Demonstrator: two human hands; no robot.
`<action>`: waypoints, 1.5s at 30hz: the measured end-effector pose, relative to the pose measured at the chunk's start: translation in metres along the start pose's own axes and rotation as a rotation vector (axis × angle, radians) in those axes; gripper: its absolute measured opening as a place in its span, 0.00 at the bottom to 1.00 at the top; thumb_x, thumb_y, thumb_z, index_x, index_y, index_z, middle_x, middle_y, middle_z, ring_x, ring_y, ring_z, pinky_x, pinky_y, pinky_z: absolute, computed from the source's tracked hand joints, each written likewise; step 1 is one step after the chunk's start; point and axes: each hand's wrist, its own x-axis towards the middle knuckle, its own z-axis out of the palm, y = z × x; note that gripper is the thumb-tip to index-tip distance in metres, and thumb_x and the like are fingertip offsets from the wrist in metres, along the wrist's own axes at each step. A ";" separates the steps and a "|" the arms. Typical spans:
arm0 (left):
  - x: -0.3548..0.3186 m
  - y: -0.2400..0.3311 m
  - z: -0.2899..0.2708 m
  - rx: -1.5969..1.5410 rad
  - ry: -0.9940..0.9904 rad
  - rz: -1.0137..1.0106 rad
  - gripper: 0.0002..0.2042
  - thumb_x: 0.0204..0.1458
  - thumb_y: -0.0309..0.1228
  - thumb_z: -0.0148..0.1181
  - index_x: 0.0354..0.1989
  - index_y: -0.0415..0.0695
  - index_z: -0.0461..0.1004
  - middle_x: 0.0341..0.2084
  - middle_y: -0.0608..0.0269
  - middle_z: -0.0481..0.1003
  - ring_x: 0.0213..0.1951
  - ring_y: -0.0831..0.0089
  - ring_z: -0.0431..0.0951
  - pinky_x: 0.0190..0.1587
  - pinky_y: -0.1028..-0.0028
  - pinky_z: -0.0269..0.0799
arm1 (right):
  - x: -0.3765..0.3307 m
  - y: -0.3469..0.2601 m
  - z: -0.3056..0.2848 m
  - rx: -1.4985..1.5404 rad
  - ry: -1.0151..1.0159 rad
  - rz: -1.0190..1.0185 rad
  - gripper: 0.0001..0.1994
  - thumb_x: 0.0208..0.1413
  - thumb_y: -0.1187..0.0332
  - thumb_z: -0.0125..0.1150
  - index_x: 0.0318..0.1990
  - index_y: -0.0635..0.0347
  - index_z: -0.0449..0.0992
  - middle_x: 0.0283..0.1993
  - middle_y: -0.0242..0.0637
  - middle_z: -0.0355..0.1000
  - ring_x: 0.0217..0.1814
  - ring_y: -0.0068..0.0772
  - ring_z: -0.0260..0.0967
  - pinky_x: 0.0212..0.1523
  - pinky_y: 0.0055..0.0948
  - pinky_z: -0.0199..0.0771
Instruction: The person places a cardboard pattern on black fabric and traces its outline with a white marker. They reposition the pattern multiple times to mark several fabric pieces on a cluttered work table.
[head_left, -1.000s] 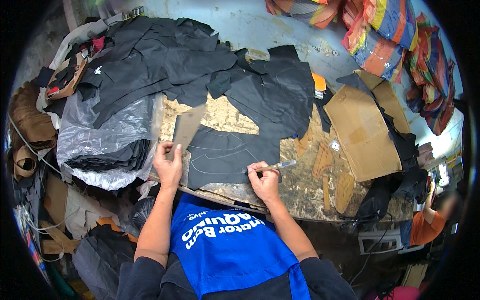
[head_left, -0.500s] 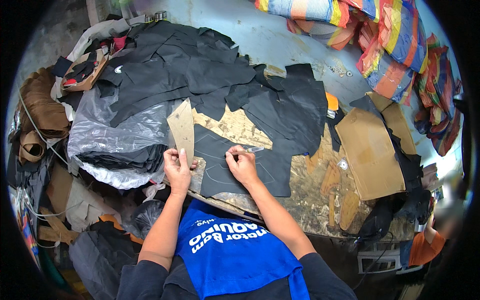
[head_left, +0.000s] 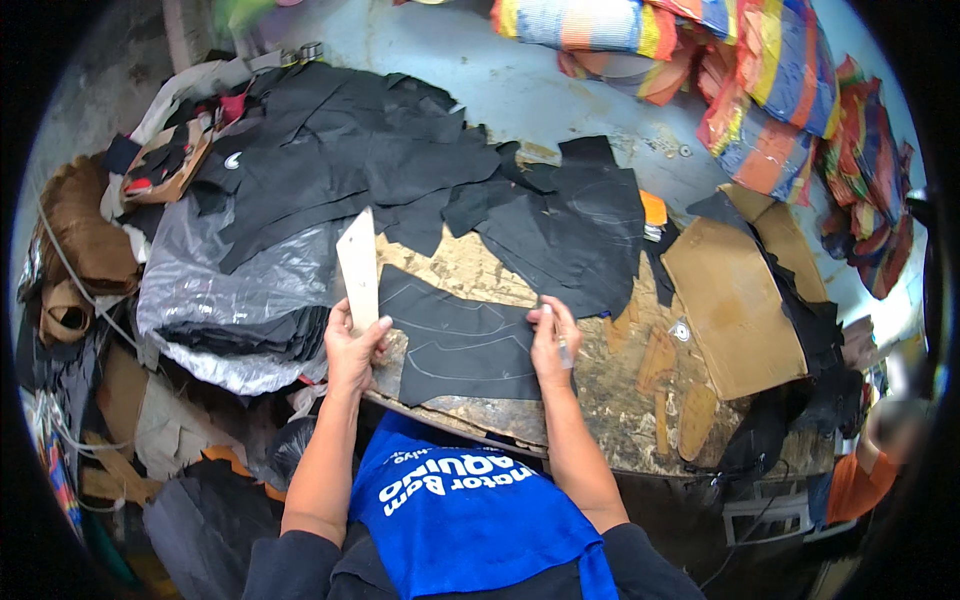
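Note:
Between my hands a black sheet (head_left: 470,375), leather-like, lies on the worn wooden table, with curved pale outlines drawn on it. My left hand (head_left: 352,348) is closed around the lower end of a tan pointed template (head_left: 358,270), which stands tilted up at the sheet's left edge. At the sheet's right edge my right hand (head_left: 553,343) pinches the black material between thumb and fingers. A slim clear pen (head_left: 565,356) is tucked in that same hand, pointing down; most of it is hidden by the fingers.
A heap of black material (head_left: 350,140) covers the table's back. Plastic-wrapped black pieces (head_left: 250,330) sit at left. A cardboard box (head_left: 735,310) stands at right, near tan templates (head_left: 697,422) lying on the wooden table (head_left: 610,430). Striped woven bundles (head_left: 780,140) hang behind.
My right hand has stopped marking over the sheet and moved right to its edge, the pen turned down. The sheet has shifted and turned slightly; the template has tilted in my left hand.

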 end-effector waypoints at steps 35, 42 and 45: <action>-0.029 -0.025 0.024 0.775 -0.230 0.409 0.26 0.33 0.30 0.72 0.44 0.36 0.71 0.32 0.52 0.77 0.34 0.66 0.79 0.38 0.71 0.73 | 0.002 0.014 -0.066 -0.369 0.160 -0.032 0.12 0.62 0.69 0.44 0.48 0.65 0.69 0.27 0.39 0.75 0.31 0.28 0.73 0.37 0.27 0.71; -0.029 -0.024 0.024 0.780 -0.259 0.432 0.23 0.33 0.29 0.71 0.40 0.34 0.74 0.31 0.52 0.78 0.33 0.67 0.79 0.37 0.72 0.73 | 0.001 0.032 -0.065 -0.377 0.152 -0.097 0.10 0.59 0.70 0.48 0.44 0.62 0.72 0.28 0.41 0.75 0.31 0.36 0.75 0.36 0.32 0.72; -0.030 -0.024 0.024 0.748 -0.261 0.399 0.22 0.34 0.29 0.71 0.40 0.34 0.74 0.30 0.53 0.78 0.33 0.68 0.79 0.37 0.73 0.73 | 0.001 0.033 -0.067 -0.415 0.153 -0.054 0.11 0.60 0.68 0.47 0.44 0.63 0.72 0.27 0.41 0.75 0.31 0.36 0.75 0.36 0.32 0.72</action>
